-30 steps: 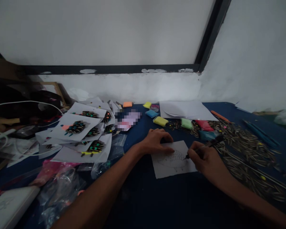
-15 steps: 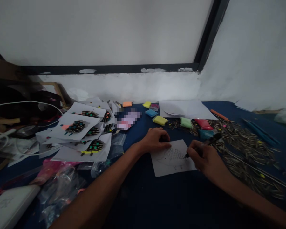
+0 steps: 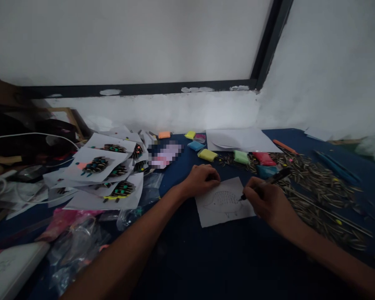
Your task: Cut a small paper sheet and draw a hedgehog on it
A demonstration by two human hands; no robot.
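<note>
Head view: your left hand (image 3: 201, 180) presses flat on the paper (image 3: 224, 203) — your right hand (image 3: 266, 200) grips a pen (image 3: 265, 182), tip on the drawing, barrel angled up-right, on the blue table (image 3: 206, 258).

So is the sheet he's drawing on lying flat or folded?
Flat: the paper lies spread on the blue table, left hand pressing its corner, right hand holding a pen.

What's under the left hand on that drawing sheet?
The left hand rests curled on the upper-left edge of the white sheet, with blue table beneath. The drawn outline shows beside it; whatever lies under the palm is covered. The right hand holds a pen on the sheet.
</note>
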